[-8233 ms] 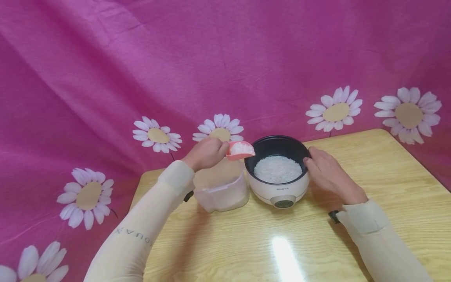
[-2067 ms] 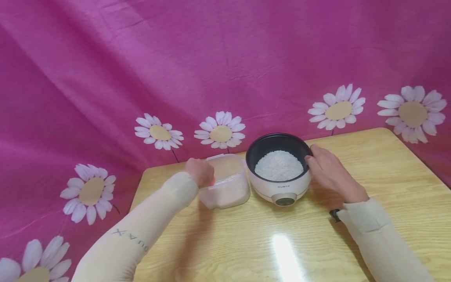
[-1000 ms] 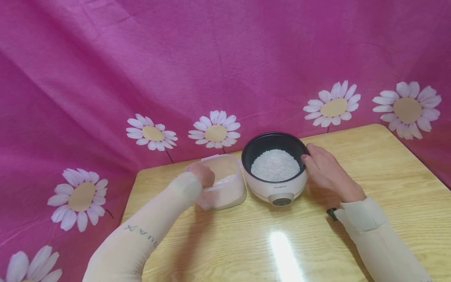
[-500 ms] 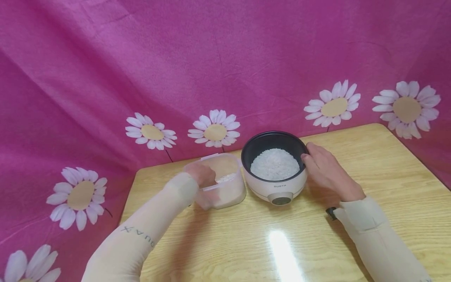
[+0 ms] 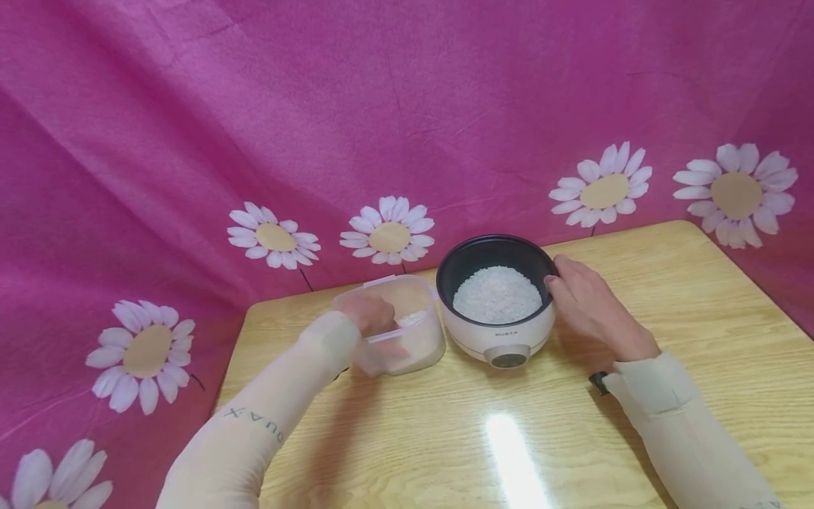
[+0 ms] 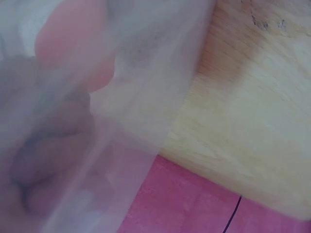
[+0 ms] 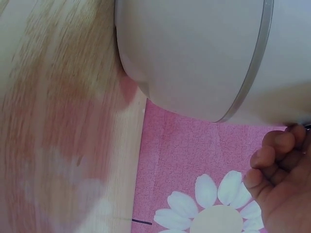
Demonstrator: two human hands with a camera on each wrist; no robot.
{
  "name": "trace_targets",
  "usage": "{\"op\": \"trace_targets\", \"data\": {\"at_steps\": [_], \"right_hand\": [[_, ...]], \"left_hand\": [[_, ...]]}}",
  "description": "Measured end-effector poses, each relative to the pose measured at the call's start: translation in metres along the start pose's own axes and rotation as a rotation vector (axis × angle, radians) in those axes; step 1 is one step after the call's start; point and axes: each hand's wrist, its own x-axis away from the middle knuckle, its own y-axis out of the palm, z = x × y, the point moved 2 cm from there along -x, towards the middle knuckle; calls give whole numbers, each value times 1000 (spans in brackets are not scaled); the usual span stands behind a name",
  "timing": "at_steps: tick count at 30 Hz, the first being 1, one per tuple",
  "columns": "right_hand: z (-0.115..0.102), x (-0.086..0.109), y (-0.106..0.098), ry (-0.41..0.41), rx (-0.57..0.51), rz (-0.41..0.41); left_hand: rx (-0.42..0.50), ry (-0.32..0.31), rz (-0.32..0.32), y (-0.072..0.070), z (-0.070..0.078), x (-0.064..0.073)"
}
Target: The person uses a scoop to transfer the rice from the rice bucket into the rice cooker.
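Observation:
My left hand (image 5: 367, 314) reaches down into a translucent plastic container (image 5: 416, 346) that holds some rice (image 5: 412, 318). Through the container's cloudy wall, the left wrist view shows curled fingers (image 6: 53, 160) round the pink scoop (image 6: 75, 43); in the head view the scoop is hidden. To the right stands a white rice cooker (image 5: 470, 339) with a black inner pot (image 5: 458, 265) and a mound of white rice (image 5: 497, 295) in it. My right hand (image 5: 591, 304) grips the pot's right rim, thumb over the edge. In the right wrist view its fingertips (image 7: 265, 155) bend beside the cooker's wall.
Both vessels stand side by side on a wood-grain table (image 5: 413, 438), near its back edge. A magenta cloth (image 5: 381, 106) printed with white daisies hangs behind and to the left. Light glares off the table (image 5: 515, 459) in front of the cooker.
The scoop, earlier held full of rice beside the pot, went down into the container with my left hand, which has since shifted slightly right. The pot's rice is heaped higher. My right hand stayed.

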Motion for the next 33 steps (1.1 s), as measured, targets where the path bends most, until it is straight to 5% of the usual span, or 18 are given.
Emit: {"op": "trace_targets", "data": {"at_steps": [9, 17, 33], "right_hand": [[1, 1, 0, 25, -25, -14], [1, -1, 0, 14, -4, -19], [1, -1, 0, -12, 12, 4]], "left_hand": [[-11, 26, 8, 5, 1, -8], [40, 100, 89, 5, 1, -7], [242, 198, 218, 7, -2, -6]]}}
